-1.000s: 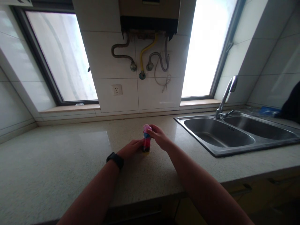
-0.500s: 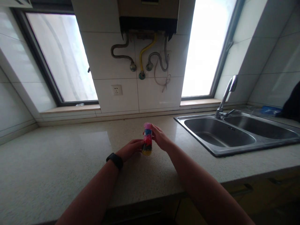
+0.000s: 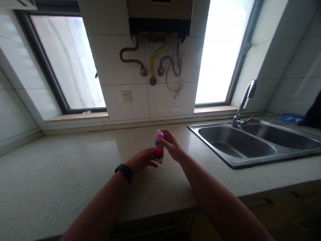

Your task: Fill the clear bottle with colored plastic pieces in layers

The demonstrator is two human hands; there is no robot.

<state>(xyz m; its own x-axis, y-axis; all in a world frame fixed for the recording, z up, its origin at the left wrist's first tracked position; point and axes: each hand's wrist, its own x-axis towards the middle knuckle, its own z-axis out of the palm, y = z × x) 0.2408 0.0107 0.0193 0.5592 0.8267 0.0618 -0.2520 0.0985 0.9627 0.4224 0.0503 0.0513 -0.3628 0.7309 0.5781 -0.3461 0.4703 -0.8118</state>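
A small container (image 3: 158, 147), tube-shaped, with a pink top and blue, red, dark and yellowish bands below, is held nearly upright above the counter's middle. My right hand (image 3: 171, 144) grips its upper part from the right, thumb across the front. From the left, my left hand (image 3: 142, 160) meets the lower part, its fingers partly around the base and somewhat spread. A black band (image 3: 123, 172) circles my left wrist. Whether the container's bottom rests on the counter (image 3: 82, 177), I cannot tell.
A double steel sink (image 3: 234, 164) with a tap (image 3: 242, 107) is set into the counter on the right. A wall heater (image 3: 160, 25) with hoses hangs ahead, above a socket (image 3: 126, 96). Behind the sink lies something blue (image 3: 292, 118).
The container has turned in my hands, so more of its pink top shows. My right thumb now crosses its front, and my left fingers have loosened and spread near its base.
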